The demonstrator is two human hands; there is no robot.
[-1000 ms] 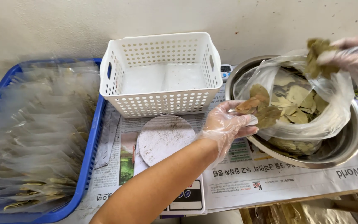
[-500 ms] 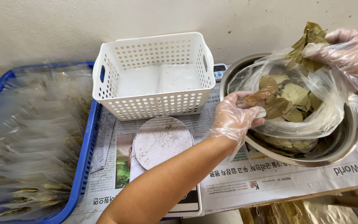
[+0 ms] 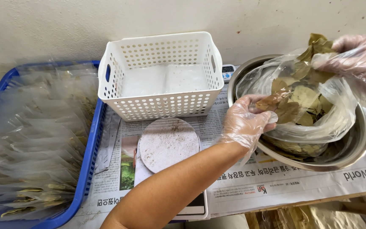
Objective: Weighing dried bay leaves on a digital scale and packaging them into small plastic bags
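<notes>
Both my hands wear thin clear gloves. My left hand [image 3: 246,121] grips the near edge of a clear plastic bag [image 3: 327,123] that holds dried green-brown leaves [image 3: 295,99]. The bag rests in a round steel bowl [image 3: 352,150] at the right. My right hand [image 3: 354,53] is at the bag's upper mouth, closed on a bunch of dried leaves [image 3: 314,46] that sticks up out of it. More leaves lie under the bag in the bowl.
A white perforated basket [image 3: 159,72] holding flat clear packets stands at the back centre. A small scale with a round white plate [image 3: 168,144] sits on newspaper [image 3: 284,186]. A blue tray [image 3: 87,169] of filled clear bags is at the left. A small digital timer [image 3: 228,70] lies behind the bowl.
My right hand has come leftward and down with its bunch of leaves, from beside the bag to its mouth. My left hand kept its hold on the bag's edge.
</notes>
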